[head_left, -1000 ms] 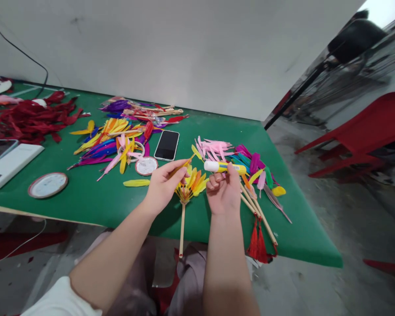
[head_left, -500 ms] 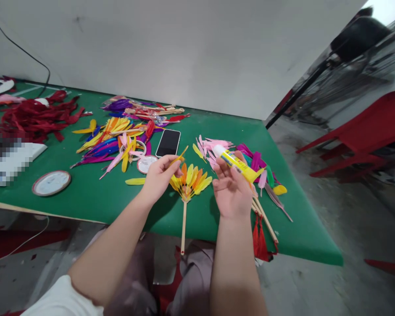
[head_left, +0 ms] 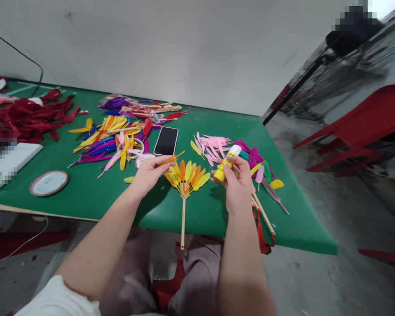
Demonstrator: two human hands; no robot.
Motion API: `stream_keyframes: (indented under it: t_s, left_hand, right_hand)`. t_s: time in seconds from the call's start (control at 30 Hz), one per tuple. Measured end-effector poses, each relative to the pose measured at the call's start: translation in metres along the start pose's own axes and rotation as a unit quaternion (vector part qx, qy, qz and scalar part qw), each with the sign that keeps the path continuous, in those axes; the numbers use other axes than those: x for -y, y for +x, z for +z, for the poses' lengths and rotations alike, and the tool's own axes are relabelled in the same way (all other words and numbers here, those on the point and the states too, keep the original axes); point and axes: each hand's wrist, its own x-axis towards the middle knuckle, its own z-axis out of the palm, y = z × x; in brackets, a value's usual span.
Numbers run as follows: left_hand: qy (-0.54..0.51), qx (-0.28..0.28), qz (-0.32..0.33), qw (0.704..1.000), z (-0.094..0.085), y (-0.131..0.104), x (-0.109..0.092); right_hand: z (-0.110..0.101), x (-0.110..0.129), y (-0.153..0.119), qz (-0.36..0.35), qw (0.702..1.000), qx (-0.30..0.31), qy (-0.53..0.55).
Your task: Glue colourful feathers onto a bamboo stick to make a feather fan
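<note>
My left hand (head_left: 153, 172) pinches a thin yellow-orange feather (head_left: 177, 156), seen nearly edge-on above the table. In my right hand (head_left: 237, 182) is a yellow glue bottle (head_left: 221, 171), its white end (head_left: 234, 151) pointing up and to the right and its yellow end down to the left. Between the hands lies a fan of yellow and orange feathers (head_left: 188, 177) on a wooden stick (head_left: 183, 224), whose lower end sticks out over the table's front edge. A loose yellow feather (head_left: 129, 179) rests partly behind my left forearm.
Pink feathers (head_left: 213, 145) and mixed coloured feathers (head_left: 255, 158) lie behind my right hand. Wooden sticks with a red tassel (head_left: 260, 232) stand out beside it. A phone (head_left: 166, 141), colourful feather piles (head_left: 113, 142), dark red strips (head_left: 29, 116) and a round lid (head_left: 49, 182) are further left.
The glue bottle has turned over in my right hand: its white end moved from upper left to upper right. My left hand moved slightly left with the feather. The camera view shifted a little.
</note>
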Motion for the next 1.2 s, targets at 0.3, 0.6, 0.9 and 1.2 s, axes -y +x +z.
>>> stream_keyframes:
  t_s: [0.3,0.6,0.9,1.2]
  left_hand:
    - [0.241,0.016,0.205,0.948,-0.013,-0.008,0.005]
    - [0.229,0.006,0.287,0.93,-0.016,-0.011,0.003]
    - [-0.037,0.006,0.066,0.997,-0.002,-0.014,0.001]
    - [-0.154,0.031,-0.019,0.987,0.003,-0.017,-0.005]
  right_hand:
    - [-0.013,-0.024,0.014,-0.07,0.985,-0.052,-0.147]
    - [-0.023,-0.042,0.022,-0.027,0.974,-0.049,-0.217]
    - [-0.021,-0.041,0.022,-0.034,0.974,-0.062,-0.215]
    - [-0.021,-0.034,0.017,-0.024,0.923,-0.089,-0.373]
